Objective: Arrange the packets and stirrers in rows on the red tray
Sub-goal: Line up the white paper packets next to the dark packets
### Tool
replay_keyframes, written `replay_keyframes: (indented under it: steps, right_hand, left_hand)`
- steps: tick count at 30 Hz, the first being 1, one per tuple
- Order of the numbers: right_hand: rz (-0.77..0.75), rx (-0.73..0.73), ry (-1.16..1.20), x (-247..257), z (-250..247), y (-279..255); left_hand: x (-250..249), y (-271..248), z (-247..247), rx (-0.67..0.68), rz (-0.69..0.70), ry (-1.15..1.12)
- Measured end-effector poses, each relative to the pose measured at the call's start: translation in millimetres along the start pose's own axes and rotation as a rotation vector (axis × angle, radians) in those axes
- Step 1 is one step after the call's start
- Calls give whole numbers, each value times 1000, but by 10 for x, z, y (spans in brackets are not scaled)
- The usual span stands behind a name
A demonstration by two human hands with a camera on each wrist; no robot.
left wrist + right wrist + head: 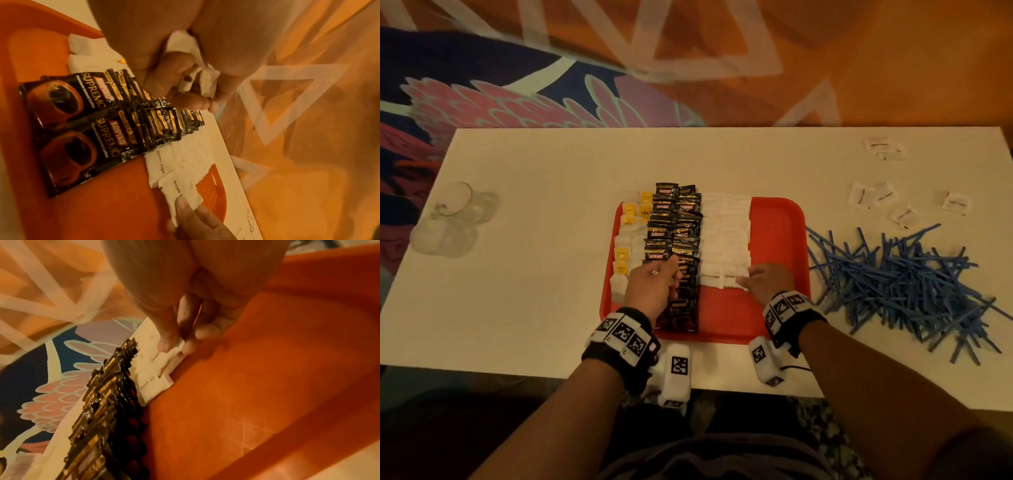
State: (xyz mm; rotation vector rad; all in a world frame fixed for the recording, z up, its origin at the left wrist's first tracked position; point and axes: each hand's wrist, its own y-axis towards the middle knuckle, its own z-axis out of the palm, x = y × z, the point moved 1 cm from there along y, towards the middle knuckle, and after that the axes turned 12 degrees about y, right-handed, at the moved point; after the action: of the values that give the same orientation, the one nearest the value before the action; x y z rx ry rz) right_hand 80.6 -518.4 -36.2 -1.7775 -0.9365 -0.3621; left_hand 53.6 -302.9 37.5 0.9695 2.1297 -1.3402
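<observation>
The red tray (774,233) holds rows of tea bags (630,226), black coffee packets (674,233) and white brown sugar packets (726,233). My left hand (657,284) hovers over the near coffee packets (82,129), its fingers (185,87) curled round a few crumpled white packets (205,79). At the near end of the right sugar row, my right hand (763,281) pinches a brown sugar packet (162,358) between thumb and fingertips (164,344), low on the tray floor (267,386). A loose heap of blue stirrers (893,284) lies on the table right of the tray.
Loose white packets (873,198) lie scattered at the back right of the white table (534,274), with a few more (883,147) near the far edge. Clear glass cups (455,219) stand at the left. The tray's right strip is bare red.
</observation>
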Motion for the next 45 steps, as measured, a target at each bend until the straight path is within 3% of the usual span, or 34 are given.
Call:
replay_keyframes:
  steps: [9,12,15,20,28,32,36,39,42,45]
  right_hand:
    - [-26,-163,2,-25,99,47]
    - [-218,-222,-40,2,116,-6]
    - [-400,-109,-166,30,222,-37]
    - [-385,-36,-218,-71,327,60]
    - [-452,-87,-12,275,77,-181]
    - [-527,-2,175,667,-13,-474]
    - [-586,102,108,989,-98,-761]
    - [-569,94,58,1109,-183,-869]
    - [-484,74,247,1158,-316,-888]
    - [-453,31,379,1165,-420,-867]
  left_hand:
    - [17,29,-59,8,-43,-51]
    - [11,40,-74,-1,-43,-46]
    - [13,50,-88,-7,-42,-48]
    - [59,83,-134,30,-60,-89]
    - [-101,10,-112,145,-86,-210]
    - [-287,-66,-37,252,-28,-318]
    - [-525,-157,29,327,57,-275]
    - [-671,-225,58,378,110,-234]
    - [-770,-327,46,433,153,-247]
    - [-776,-417,48,373,172,-245]
